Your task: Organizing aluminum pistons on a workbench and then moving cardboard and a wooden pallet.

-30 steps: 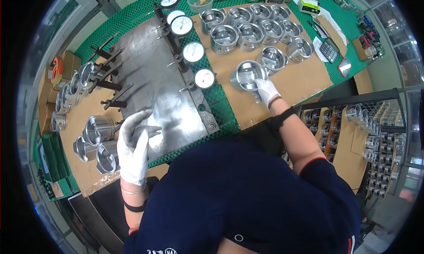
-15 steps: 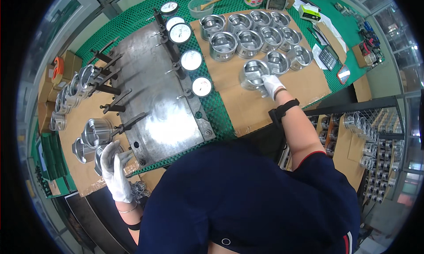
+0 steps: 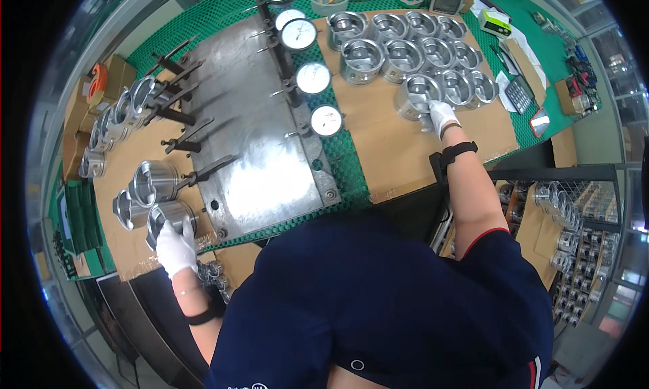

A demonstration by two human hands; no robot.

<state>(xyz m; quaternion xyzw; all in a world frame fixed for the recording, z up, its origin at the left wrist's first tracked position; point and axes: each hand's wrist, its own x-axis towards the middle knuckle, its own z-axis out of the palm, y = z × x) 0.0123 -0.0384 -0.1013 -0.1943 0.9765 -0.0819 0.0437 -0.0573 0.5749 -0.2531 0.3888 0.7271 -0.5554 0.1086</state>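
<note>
The piston (image 3: 418, 97) at my right is a silver metal cup, shiny, with a round rim, a hollow inside and grey shadows in its bore. Its open end looks up toward my camera, and its long axis seems upright, leaning a little by the lens. It is at the middle of the right cardboard (image 3: 389, 152), well apart from the near edge of this sheet. My right hand (image 3: 443, 115), in a white glove, is clamped on its near right wall, thumb at the rim.

The second piston (image 3: 184, 213) is similarly bright; its open end shows to the left, the axis running sideways in my view. Whether it stands or is tilted, I cannot tell. It is near the near edge of the left cardboard (image 3: 111, 247). My left hand (image 3: 177, 252) has its fingers upon it, but I cannot tell how firmly.

Other pistons (image 3: 402, 59) stand in rows beyond the first. Between the sheets, a steel plate (image 3: 230, 105) with dial gauges (image 3: 326, 120) occupies the green counter (image 3: 551, 64).
</note>
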